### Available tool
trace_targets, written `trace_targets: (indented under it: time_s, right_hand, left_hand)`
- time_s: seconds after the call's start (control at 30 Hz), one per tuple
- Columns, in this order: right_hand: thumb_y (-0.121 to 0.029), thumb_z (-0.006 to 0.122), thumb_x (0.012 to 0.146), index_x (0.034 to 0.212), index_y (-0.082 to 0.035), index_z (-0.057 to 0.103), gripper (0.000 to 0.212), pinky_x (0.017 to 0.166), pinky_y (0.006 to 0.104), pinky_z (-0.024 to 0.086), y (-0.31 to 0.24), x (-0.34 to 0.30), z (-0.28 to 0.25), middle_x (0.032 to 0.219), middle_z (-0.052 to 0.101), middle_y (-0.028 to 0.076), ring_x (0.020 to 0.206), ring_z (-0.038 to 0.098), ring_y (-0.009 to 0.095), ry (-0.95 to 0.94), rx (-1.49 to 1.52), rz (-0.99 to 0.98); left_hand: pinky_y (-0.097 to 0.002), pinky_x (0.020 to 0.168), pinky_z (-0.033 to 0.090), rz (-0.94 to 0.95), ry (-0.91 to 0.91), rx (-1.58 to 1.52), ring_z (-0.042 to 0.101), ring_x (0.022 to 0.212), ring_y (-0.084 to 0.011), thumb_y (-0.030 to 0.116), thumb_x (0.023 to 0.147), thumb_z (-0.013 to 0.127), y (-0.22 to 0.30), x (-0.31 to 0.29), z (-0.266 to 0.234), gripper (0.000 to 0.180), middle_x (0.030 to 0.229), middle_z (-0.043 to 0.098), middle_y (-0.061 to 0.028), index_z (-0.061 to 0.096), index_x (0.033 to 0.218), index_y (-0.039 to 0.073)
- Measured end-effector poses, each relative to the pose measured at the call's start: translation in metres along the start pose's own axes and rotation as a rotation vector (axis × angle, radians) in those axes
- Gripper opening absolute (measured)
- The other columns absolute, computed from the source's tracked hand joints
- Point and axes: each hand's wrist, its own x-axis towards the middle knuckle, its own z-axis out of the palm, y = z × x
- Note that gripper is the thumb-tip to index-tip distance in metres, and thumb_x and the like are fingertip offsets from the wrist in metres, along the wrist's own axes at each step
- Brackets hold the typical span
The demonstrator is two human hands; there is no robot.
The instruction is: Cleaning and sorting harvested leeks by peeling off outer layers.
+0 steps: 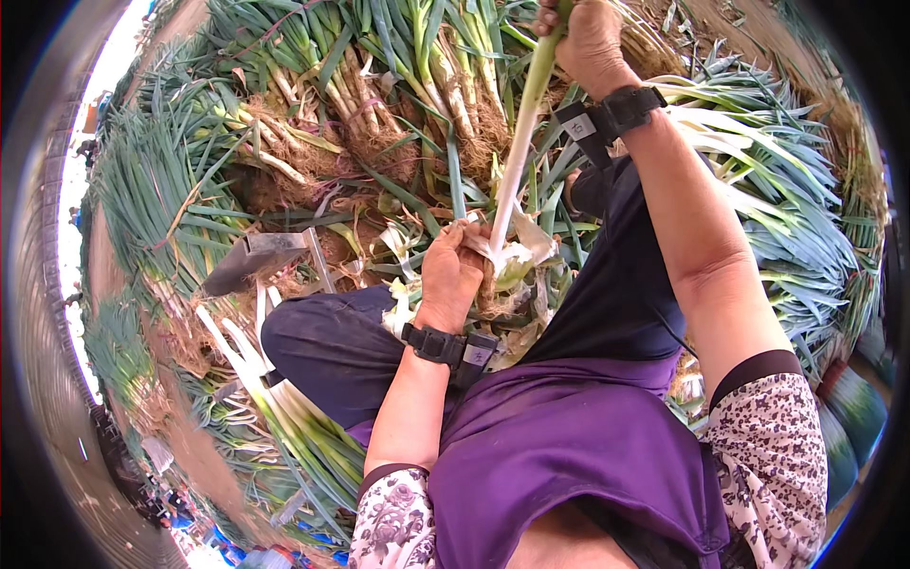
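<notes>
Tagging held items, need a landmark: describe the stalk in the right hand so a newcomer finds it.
Start at the purple garment, low centre, and go up between the forearms. The right hand grips the green upper end of a long stalk slanting down to beside the left hand. Unlike the rooty bundles beyond, it is single, with a bare, smooth white shaft.

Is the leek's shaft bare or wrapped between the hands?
Bare: the leek shows smooth and pale between right hand and left hand; loose skins flank its lower end.
</notes>
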Motion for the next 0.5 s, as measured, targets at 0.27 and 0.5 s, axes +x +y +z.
trace_targets:
  time_s: [0.27,0.5]
  right_hand:
    - [-0.012,0.052,0.091,0.085,-0.004,0.050,0.010,0.049,0.0304,0.037,-0.025,0.079,-0.085,0.067,0.048,0.006,0.051,0.042,0.014,0.140,0.031,-0.044]
    - [-0.016,0.058,0.084,0.082,-0.005,0.059,0.011,0.061,0.0332,0.050,-0.039,0.076,-0.133,0.074,0.062,0.009,0.065,0.061,0.021,0.326,-1.904,-0.504]
  left_hand:
    - [-0.0318,0.052,0.043,0.797,-0.308,1.483,0.052,0.053,-0.0229,0.011,0.091,0.052,0.022,-0.043,-0.017,0.015,0.060,0.053,-0.0109,0.053,0.080,0.000]
    - [-0.0362,0.079,0.050,0.393,0.017,1.570,0.065,0.092,-0.0315,0.024,0.079,0.070,0.058,-0.117,-0.068,0.047,0.096,0.065,-0.0241,0.057,0.113,-0.006]
